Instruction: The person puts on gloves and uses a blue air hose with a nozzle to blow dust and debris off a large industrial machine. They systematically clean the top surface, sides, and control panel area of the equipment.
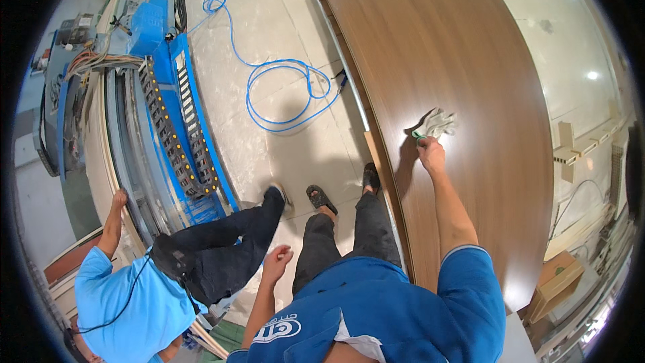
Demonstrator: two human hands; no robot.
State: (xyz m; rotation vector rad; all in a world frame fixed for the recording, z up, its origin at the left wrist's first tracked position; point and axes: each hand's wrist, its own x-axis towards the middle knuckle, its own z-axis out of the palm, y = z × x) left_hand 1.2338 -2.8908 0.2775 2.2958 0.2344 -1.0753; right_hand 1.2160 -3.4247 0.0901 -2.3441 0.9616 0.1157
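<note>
Fingers of the right hand (pixel 431 151) were closed around a crumpled white work glove (pixel 440 122) and a small green object (pixel 418 136), pressing them down against the brown wood-grain panel (pixel 463 47). That arm reached straight forward from a blue short sleeve, elbow nearly locked, and the hand threw a dark shadow to its left on the board. The left hand (pixel 276 259) hung free over the floor beside the person's knee, holding nothing, its fingers loosely curled and slightly apart, the forearm bent upward from the lower edge.

Packages showed only at the lower right: a tan cardboard box (pixel 556 282) sat near the panel's close corner, its lettering too small to make out.

Smooth and faintly glossy, the panel ran long and flat, with a pale edge strip along its left side. Pale tiles, worn and dusty, made up the floor (pixel 282 20), and a blue cable (pixel 282 87) lay on them in loose loops. At the left stood a blue metal machine (pixel 154 47) with a black segmented cable chain (pixel 175 134). A co-worker in a light blue shirt (pixel 127 302) crouched beside it, one hand on its rail.
</note>
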